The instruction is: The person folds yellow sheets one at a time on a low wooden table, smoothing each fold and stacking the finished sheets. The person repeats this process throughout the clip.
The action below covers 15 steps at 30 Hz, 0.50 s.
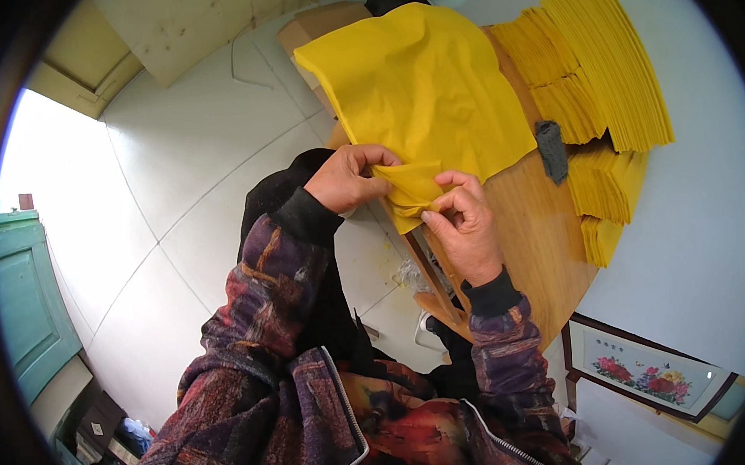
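Note:
A large sheet of yellow fabric (419, 78) lies across the wooden table (528, 224), its near corner lifted and folded between my hands. My left hand (348, 176) grips the edge of that corner, thumb and fingers closed on the cloth. On the other side, my right hand (467, 227) pinches the folded corner with thumb and forefinger. The lifted part hangs just past the table's near edge. Whether one layer or more lies in the fold, I cannot tell.
Tall stacks of folded yellow fabric (608, 64) stand along the table's right side. A small dark grey cloth-like thing (552, 151) lies beside them. A cardboard box (323, 20) sits behind the sheet. On the right hangs a framed flower picture (645, 370); white floor tiles (193, 191) stretch left.

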Motion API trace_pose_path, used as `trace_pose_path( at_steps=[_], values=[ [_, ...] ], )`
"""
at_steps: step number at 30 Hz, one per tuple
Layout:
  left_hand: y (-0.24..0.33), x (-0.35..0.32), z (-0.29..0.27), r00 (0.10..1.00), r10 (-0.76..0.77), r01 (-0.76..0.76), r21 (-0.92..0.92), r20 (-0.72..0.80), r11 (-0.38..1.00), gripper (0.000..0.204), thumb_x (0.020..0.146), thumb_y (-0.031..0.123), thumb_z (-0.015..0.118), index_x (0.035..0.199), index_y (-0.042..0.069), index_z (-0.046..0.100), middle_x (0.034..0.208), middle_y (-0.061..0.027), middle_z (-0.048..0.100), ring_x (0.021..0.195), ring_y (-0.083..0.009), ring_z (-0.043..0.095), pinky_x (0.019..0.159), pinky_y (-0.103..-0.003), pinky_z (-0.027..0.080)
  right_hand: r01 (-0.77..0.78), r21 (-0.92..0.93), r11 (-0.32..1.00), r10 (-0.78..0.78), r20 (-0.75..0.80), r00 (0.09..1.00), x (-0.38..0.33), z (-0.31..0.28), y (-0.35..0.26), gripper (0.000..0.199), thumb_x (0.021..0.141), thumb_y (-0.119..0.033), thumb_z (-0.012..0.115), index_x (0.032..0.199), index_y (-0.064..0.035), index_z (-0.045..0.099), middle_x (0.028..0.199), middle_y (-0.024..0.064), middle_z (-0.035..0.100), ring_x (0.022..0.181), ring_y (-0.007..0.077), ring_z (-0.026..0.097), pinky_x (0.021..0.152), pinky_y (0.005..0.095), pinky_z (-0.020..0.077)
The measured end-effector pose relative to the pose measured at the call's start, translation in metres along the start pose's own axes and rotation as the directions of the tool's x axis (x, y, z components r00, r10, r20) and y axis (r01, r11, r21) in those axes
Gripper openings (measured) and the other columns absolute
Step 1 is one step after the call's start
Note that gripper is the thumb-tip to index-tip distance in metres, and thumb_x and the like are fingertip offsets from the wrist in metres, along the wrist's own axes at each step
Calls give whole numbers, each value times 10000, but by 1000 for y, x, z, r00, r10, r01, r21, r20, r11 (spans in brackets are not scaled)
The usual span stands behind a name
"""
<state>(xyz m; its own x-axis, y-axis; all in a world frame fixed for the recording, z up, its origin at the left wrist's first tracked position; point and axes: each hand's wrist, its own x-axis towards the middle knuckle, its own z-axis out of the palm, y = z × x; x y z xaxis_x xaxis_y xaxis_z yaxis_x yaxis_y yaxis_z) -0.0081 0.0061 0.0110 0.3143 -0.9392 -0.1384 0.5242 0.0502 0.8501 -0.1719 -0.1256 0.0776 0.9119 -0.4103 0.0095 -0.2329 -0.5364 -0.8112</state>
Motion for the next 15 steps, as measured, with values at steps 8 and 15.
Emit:
trace_pose_path(
  at_steps=[8,15],
  values=[
    [-9,4,4,993,77,-62,162,-86,985,128,848,73,660,936,-16,635,849,0,640,795,-75,579,746,-225,478,-61,-5,998,59,-174,983,-4,-11,-4,472,738,-72,742,1153,-16,522,1164,120,488,943,192,513,809,291,467],
    [-13,4,3,988,96,-72,197,-118,978,132,863,104,668,932,-6,640,834,8,633,786,-67,563,741,-224,475,46,-360,932,-96,-122,988,7,2,-2,392,747,-50,690,1099,5,526,1114,152,507,984,318,527,849,368,458]
  ],
)
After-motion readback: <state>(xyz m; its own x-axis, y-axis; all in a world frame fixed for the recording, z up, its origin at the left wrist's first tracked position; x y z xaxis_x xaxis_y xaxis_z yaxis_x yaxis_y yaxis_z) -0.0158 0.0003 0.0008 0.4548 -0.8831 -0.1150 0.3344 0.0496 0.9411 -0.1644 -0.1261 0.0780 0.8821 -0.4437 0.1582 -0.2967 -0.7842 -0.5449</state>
